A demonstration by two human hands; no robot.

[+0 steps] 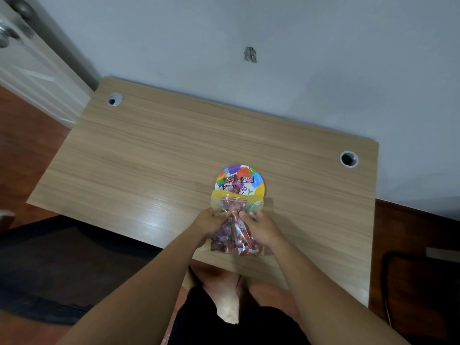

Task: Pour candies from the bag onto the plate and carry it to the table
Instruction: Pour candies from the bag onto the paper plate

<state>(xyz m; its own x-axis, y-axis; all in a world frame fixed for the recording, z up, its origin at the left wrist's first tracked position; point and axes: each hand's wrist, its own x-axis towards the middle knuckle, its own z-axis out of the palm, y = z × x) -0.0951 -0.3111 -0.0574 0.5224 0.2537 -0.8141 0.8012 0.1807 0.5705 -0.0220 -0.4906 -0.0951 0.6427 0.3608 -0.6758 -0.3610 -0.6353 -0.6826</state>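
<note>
A colourful paper plate point(257, 189) lies on the wooden desk point(161, 150), right of centre. A few wrapped candies point(239, 181) rest on it. Just in front of the plate is a clear zip bag point(236, 204) with a yellow top strip, its mouth pointing at the plate's near rim. The bag holds several wrapped candies, mostly purple and red. My left hand point(210, 221) grips the bag's left side at its middle. My right hand point(261, 229) grips the right side, so the bag is pinched between both hands. The bag's bottom point(236, 247) rests near the desk's front edge.
The desk stands against a pale wall, with a cable hole at back left point(115, 99) and one at right point(349, 159). A white door point(27, 70) is at far left. Dark mat point(62, 265) and wood floor lie below; my bare feet point(224, 290) show under the desk edge.
</note>
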